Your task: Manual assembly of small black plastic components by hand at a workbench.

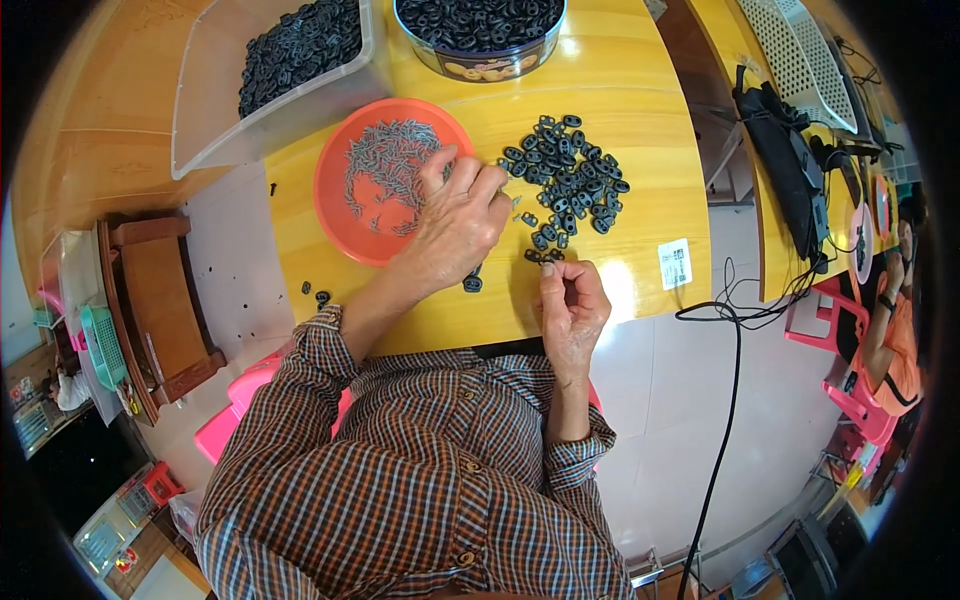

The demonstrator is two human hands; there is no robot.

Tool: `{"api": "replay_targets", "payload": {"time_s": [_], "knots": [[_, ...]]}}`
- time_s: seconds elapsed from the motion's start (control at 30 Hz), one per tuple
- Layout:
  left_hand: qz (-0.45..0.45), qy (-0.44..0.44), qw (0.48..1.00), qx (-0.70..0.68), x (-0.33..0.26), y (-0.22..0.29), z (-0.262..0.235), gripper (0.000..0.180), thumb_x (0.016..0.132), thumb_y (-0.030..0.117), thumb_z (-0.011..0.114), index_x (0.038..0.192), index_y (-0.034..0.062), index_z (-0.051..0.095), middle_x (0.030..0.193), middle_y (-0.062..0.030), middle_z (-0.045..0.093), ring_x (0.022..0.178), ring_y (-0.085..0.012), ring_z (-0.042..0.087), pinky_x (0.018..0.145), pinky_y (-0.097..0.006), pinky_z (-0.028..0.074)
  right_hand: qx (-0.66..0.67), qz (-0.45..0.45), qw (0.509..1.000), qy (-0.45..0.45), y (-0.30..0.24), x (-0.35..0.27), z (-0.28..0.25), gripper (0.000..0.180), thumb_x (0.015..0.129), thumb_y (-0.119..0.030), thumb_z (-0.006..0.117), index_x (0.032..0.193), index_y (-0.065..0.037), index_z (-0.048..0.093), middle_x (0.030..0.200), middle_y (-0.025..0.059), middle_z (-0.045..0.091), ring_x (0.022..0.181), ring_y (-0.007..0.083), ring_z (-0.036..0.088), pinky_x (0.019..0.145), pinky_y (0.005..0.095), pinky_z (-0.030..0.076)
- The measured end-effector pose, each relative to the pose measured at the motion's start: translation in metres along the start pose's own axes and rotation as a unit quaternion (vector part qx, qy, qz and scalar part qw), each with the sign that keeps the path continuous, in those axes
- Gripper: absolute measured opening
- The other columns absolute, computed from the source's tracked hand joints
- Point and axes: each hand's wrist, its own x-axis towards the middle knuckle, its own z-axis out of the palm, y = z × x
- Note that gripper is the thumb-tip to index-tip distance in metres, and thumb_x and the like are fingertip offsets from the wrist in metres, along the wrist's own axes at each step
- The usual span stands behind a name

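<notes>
Now the left hand is reaching across to the round orange plastic dish of small grey metal pins, fingers pinched at its three o'clock rim — whether on a pin, I cannot tell. The right hand is curling loosely closed at the yellow wooden table edge, six o'clock of the loose pile of small black plastic oval pieces — steadier picking probably means lifting one pin at a time.
</notes>
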Motion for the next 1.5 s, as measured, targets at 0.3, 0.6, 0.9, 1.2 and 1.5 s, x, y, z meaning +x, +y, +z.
{"api": "replay_targets", "payload": {"time_s": [0.3, 0.6, 0.9, 1.2, 1.5], "knots": [[-0.008, 0.008, 0.999, -0.039, 0.002, 0.007, -0.002, 0.011, 0.070, 0.002, 0.060, 0.081, 0.0013, 0.060, 0.097, -0.0088, 0.053, 0.094, -0.0258, 0.050, 0.094, -0.049, 0.030, -0.006, 0.004, 1.000, 0.005, -0.001, 0.002, 0.000, 0.010, 0.090, -0.010, 0.061, 0.085, -0.003, 0.057, 0.068, -0.0034, 0.053, 0.053, 0.0024, 0.046, 0.049, 0.0169, 0.041], [-0.253, -0.026, 0.737, -0.626, -0.010, 0.045, 0.001, 0.008, 0.087, -0.004, 0.053, 0.094, -0.0022, 0.057, 0.097, -0.0067, 0.055, 0.082, -0.0116, 0.058, 0.071, -0.023, 0.049, 0.164, -0.044, 0.983, 0.070, -0.012, 0.004, 0.011, 0.005, 0.091, -0.006, 0.059, 0.093, -0.002, 0.059, 0.088, 0.0016, 0.057, 0.063, 0.0038, 0.050, 0.054, 0.0171, 0.042], [-0.346, -0.100, 0.663, -0.656, -0.016, 0.056, 0.010, 0.012, 0.091, 0.004, 0.055, 0.099, -0.0027, 0.058, 0.089, -0.0010, 0.059, 0.081, -0.0070, 0.058, 0.072, -0.022, 0.049, 0.121, -0.084, 0.986, 0.081, -0.003, 0.002, 0.017, 0.003, 0.091, -0.003, 0.059, 0.094, -0.002, 0.059, 0.090, 0.0012, 0.055, 0.066, 0.0045, 0.048, 0.055, 0.0171, 0.041], [-0.317, -0.054, 0.584, -0.746, -0.024, 0.060, 0.016, 0.015, 0.087, 0.002, 0.061, 0.102, 0.0002, 0.060, 0.097, -0.0009, 0.060, 0.088, -0.0088, 0.057, 0.079, -0.024, 0.048, 0.128, -0.091, 0.980, 0.119, 0.003, 0.003, 0.013, 0.004, 0.091, -0.005, 0.059, 0.092, -0.001, 0.058, 0.090, 0.0006, 0.052, 0.064, 0.0053, 0.047, 0.057, 0.0178, 0.042], [-0.300, -0.015, 0.613, -0.731, -0.023, 0.063, 0.008, 0.010, 0.089, 0.002, 0.060, 0.098, -0.0017, 0.060, 0.096, -0.0047, 0.056, 0.084, -0.0094, 0.057, 0.076, -0.024, 0.048, 0.366, 0.066, 0.927, 0.044, -0.005, 0.000, 0.011, 0.009, 0.092, -0.010, 0.058, 0.094, -0.001, 0.057, 0.075, 0.0018, 0.055, 0.058, 0.0064, 0.043, 0.053, 0.0191, 0.036]]}}
